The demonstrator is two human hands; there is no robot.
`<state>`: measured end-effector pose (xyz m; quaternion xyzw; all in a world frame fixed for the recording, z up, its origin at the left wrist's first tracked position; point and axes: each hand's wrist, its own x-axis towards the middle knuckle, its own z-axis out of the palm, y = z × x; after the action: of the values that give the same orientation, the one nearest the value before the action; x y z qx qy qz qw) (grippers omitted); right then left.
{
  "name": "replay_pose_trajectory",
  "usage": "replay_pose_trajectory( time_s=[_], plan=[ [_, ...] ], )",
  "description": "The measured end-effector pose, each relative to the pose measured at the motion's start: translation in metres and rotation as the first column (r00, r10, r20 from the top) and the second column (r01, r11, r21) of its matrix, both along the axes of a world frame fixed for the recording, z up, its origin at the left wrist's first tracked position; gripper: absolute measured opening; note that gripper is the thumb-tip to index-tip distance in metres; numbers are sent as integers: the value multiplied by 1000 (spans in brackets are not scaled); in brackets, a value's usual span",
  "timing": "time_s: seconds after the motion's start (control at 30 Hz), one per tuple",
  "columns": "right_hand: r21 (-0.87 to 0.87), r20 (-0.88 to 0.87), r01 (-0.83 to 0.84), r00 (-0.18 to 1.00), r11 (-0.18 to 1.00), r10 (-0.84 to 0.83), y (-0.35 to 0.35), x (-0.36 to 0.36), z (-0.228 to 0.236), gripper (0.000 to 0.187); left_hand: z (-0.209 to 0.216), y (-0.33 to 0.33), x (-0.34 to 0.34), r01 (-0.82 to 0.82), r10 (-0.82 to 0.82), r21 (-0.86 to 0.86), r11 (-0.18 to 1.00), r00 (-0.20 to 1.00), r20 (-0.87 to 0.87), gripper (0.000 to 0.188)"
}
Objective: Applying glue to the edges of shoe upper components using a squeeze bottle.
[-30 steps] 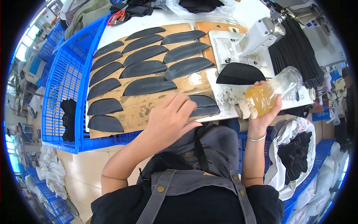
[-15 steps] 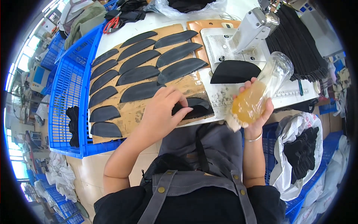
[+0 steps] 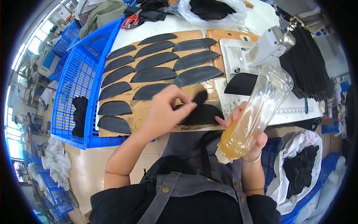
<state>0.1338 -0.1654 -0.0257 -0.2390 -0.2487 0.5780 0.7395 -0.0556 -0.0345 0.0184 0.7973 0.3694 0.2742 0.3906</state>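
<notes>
My right hand (image 3: pixel 257 143) wraps round a clear plastic bottle (image 3: pixel 251 115) partly filled with yellowish liquid. The bottle is tilted with its pale, crusted neck pointing down toward me. My left hand (image 3: pixel 164 110) pinches thumb and finger at a small dark piece (image 3: pixel 200 97), smeared by motion, above the brown board (image 3: pixel 149 116). Just beneath, a black half-moon fabric piece (image 3: pixel 205 115) lies at the board's near right corner. Rows of dark half-moon pieces (image 3: pixel 154 74) cover the rest of the board.
A blue crate (image 3: pixel 71 108) stands left of the board. Behind the bottle are a white sewing machine (image 3: pixel 266 46) and another black piece (image 3: pixel 240 84). Stacked black strips (image 3: pixel 305 63) lie far right. Red-handled scissors (image 3: pixel 131 20) sit at the back. A white sack (image 3: pixel 315 143) stands lower right.
The bottle has swung down and nearer to me, its neck lower. My left hand has shifted slightly right, with a dark piece now raised at its fingertips. The view has shifted, too.
</notes>
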Motion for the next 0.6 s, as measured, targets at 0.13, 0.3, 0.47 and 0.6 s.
replay_pose_trajectory(
  time_s=[0.13, 0.3, 0.47, 0.6],
  plan=[
    [16, -65, -50, 997, 999, 51, 2, 6, -9, 79, 24, 13, -34, -301, 350, -190, 935, 872, 342, 12],
    [28, -144, -63, 987, 998, 66, 6, 11, -12, 77, 60, 58, -52, -475, 435, -16, 880, 791, 429, 17],
    [54, -184, -135, 972, 989, 143, 8, 15, -15, 73, 67, 127, -32, -536, 411, 299, 789, 823, 391, 30],
    [74, -220, -130, 965, 989, 143, 7, 14, -15, 72, 56, 187, 24, -513, 344, 581, 632, 857, 383, 25]
  ],
)
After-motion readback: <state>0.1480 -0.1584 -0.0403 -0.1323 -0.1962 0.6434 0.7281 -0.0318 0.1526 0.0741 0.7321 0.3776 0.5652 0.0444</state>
